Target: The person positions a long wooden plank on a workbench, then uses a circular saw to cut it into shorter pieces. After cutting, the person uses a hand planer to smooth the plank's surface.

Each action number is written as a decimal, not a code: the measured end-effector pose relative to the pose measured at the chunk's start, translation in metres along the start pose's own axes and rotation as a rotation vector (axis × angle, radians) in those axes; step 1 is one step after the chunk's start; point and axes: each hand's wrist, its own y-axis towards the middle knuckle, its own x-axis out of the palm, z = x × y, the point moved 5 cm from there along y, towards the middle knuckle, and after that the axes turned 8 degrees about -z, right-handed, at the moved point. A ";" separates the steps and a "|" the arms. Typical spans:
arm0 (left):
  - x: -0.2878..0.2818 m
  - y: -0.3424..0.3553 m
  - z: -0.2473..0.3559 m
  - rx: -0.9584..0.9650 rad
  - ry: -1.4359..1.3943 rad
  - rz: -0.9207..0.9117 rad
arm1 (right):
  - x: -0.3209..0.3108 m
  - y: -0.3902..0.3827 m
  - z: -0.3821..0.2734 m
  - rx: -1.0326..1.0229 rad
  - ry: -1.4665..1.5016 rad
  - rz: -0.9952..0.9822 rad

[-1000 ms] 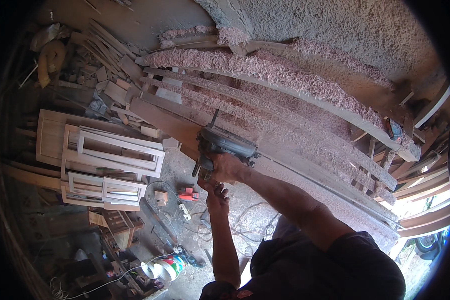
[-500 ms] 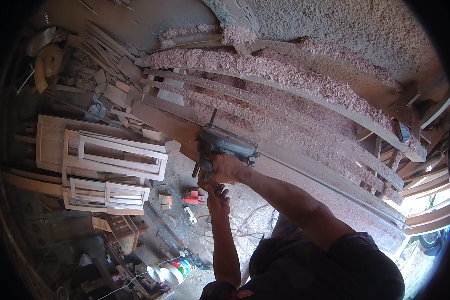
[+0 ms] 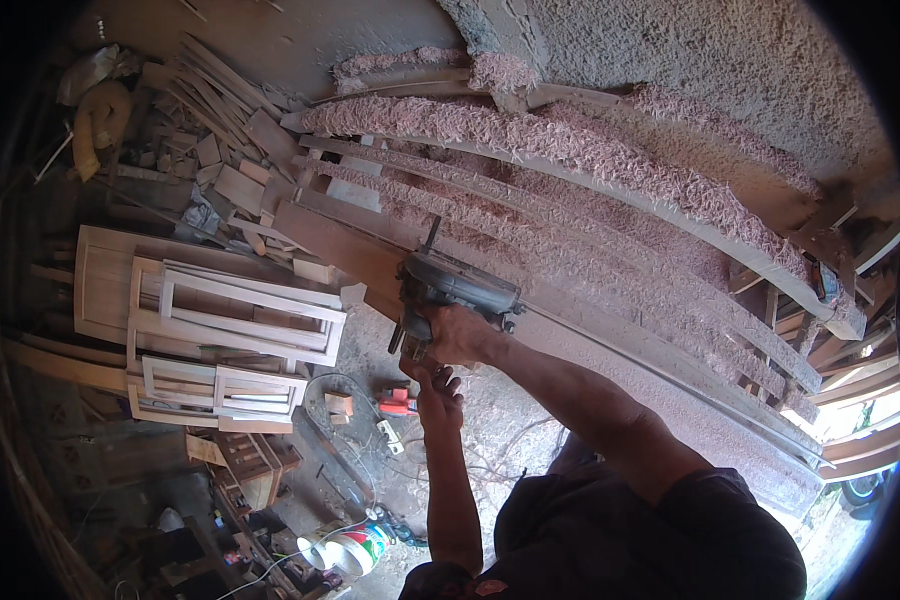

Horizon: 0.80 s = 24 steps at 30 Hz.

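A dark grey power tool (image 3: 462,286), like a planer, sits over a long board (image 3: 330,240) beside dust-coated rails. My right hand (image 3: 455,334) is closed on the tool's near side, with the forearm reaching up from the lower right. Just below it my left hand (image 3: 438,398) has curled fingers at a small brown part under the tool; what exactly they hold is hard to make out. Pale pink shavings lie thickly along the curved beam (image 3: 760,267) behind the tool.
At left lie pale wooden frames (image 3: 238,335) and panels, with scrap wood (image 3: 240,188) above them. On the floor are a red tool (image 3: 398,402), cables and a white bucket (image 3: 355,550). A rough wall (image 3: 690,60) runs along the top; curved wood pieces (image 3: 860,390) stand at right.
The surroundings have shifted slightly rightward in the view. Both hands and the grey tool sit a little further right in the picture, with the same hold.
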 end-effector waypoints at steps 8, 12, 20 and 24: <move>-0.008 0.019 0.023 -0.005 0.009 0.009 | 0.007 0.036 -0.002 -0.003 -0.001 -0.009; -0.011 0.027 0.035 -0.022 0.013 0.022 | 0.009 0.056 -0.005 -0.013 -0.003 -0.026; -0.023 0.050 0.055 -0.022 0.010 0.036 | 0.009 0.080 -0.017 -0.016 0.002 0.004; -0.030 0.061 0.064 -0.024 0.013 0.042 | 0.011 0.094 -0.019 0.012 0.025 -0.015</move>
